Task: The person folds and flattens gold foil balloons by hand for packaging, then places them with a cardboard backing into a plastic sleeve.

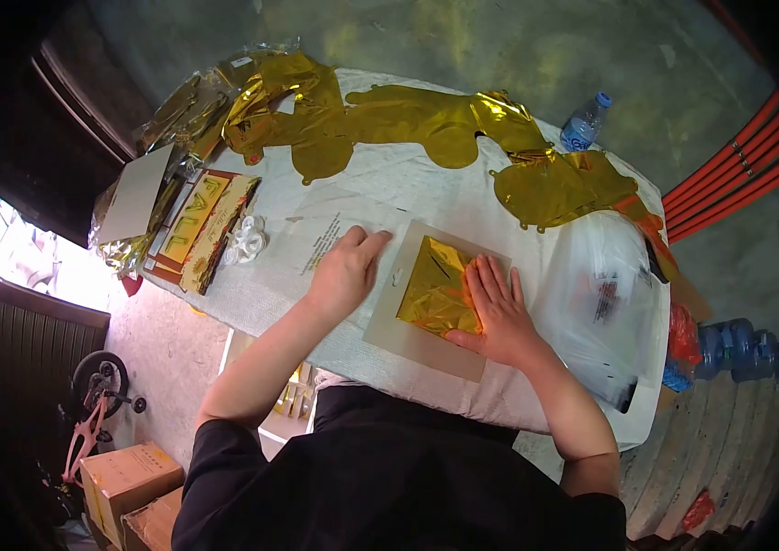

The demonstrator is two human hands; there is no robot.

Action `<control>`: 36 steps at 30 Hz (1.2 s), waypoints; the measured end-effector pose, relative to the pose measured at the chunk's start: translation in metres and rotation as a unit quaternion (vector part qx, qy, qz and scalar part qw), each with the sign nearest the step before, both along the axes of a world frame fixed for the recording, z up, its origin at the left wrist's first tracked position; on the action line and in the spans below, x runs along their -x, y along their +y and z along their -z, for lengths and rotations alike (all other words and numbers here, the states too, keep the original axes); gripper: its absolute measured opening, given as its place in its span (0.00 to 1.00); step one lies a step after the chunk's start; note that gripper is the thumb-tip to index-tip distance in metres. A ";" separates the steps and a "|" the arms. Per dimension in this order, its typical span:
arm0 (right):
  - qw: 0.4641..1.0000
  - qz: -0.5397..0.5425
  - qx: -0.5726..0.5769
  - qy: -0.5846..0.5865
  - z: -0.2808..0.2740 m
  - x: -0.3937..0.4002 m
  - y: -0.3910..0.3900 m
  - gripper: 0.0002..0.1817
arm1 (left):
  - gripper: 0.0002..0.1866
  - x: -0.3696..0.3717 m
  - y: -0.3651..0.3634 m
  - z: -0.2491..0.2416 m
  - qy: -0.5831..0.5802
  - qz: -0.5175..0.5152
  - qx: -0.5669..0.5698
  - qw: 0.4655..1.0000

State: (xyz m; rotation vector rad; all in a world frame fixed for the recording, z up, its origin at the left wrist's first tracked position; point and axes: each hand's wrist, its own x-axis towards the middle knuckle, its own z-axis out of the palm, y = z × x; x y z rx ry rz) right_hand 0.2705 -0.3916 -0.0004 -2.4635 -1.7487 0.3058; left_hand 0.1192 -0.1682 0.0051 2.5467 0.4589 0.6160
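On the white-covered table, a folded gold foil balloon (431,286) lies on a grey-beige card (387,317). My right hand (502,317) is spread flat over the right part of the foil, pressing it against the card. To the left of the card, my left hand (345,274) has its fingers curled in a pinch at the edge of a clear plastic bag (302,230) with printed text. The bag lies flat, and my hand partly covers it.
Gold foil balloons (408,115) stretch along the table's far edge, near a water bottle (585,124). Clear plastic bags (596,303) are piled at right. At left lie printed cards (201,230), a white ribbon bundle (246,241) and packaged foil. Cardboard boxes (132,479) stand below.
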 end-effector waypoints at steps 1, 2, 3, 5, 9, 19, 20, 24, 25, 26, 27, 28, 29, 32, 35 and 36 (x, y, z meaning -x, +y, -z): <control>1.000 0.001 -0.002 0.002 0.000 0.000 0.000 0.59 | 0.11 0.000 0.000 0.001 0.000 0.000 0.000 1.000; 1.000 0.001 -0.003 0.005 0.000 0.000 0.000 0.59 | 0.12 -0.001 0.002 0.002 0.003 0.020 -0.008 1.000; 1.000 0.002 -0.003 0.006 0.000 0.000 0.000 0.59 | 0.12 -0.001 0.003 0.003 0.006 0.040 -0.016 0.999; 1.000 0.001 -0.004 0.005 0.000 0.000 0.000 0.59 | 0.12 -0.001 0.004 0.005 0.008 0.048 -0.019 0.999; 1.000 0.005 -0.005 0.010 0.000 0.000 0.000 0.59 | 0.08 -0.002 -0.004 -0.006 0.024 0.042 -0.011 0.999; 1.000 -0.009 0.001 0.000 -0.004 0.001 0.000 0.51 | 0.04 -0.006 -0.012 0.000 0.003 0.047 -0.080 0.996; 1.000 -0.008 0.003 0.002 -0.004 0.001 0.001 0.50 | 0.04 -0.007 -0.014 0.000 0.005 0.042 -0.091 0.995; 1.000 -0.008 0.011 0.005 -0.007 0.002 0.001 0.49 | 0.05 -0.004 -0.024 -0.002 0.030 0.032 -0.091 0.995; 1.000 -0.007 0.012 0.004 -0.007 0.002 0.001 0.49 | 0.05 -0.004 -0.025 -0.001 0.030 0.033 -0.091 0.995; 1.000 -0.007 0.014 0.004 -0.008 0.002 0.002 0.49 | 0.06 -0.003 -0.026 0.000 0.052 0.026 -0.078 0.995; 1.000 -0.006 0.014 0.005 -0.007 0.001 0.002 0.49 | 0.07 -0.002 -0.027 0.000 0.075 0.020 -0.064 0.995; 1.000 -0.006 0.013 0.004 -0.007 0.001 0.002 0.49 | 0.07 0.000 -0.029 -0.003 0.076 0.021 -0.063 0.995; 1.000 -0.006 0.013 0.004 -0.007 0.001 0.002 0.49 | 0.07 0.002 -0.031 -0.008 0.086 0.009 -0.031 0.996; 1.000 -0.005 0.018 0.002 -0.007 0.002 0.002 0.49 | 0.09 0.006 -0.027 -0.007 0.085 0.005 0.015 0.996; 1.000 -0.002 0.028 0.004 -0.009 0.002 0.003 0.49 | 0.10 0.006 -0.024 -0.017 0.086 0.012 0.066 0.994; 1.000 -0.003 0.029 0.005 -0.009 0.002 0.003 0.49 | 0.11 0.006 -0.024 -0.020 0.098 0.013 0.103 0.990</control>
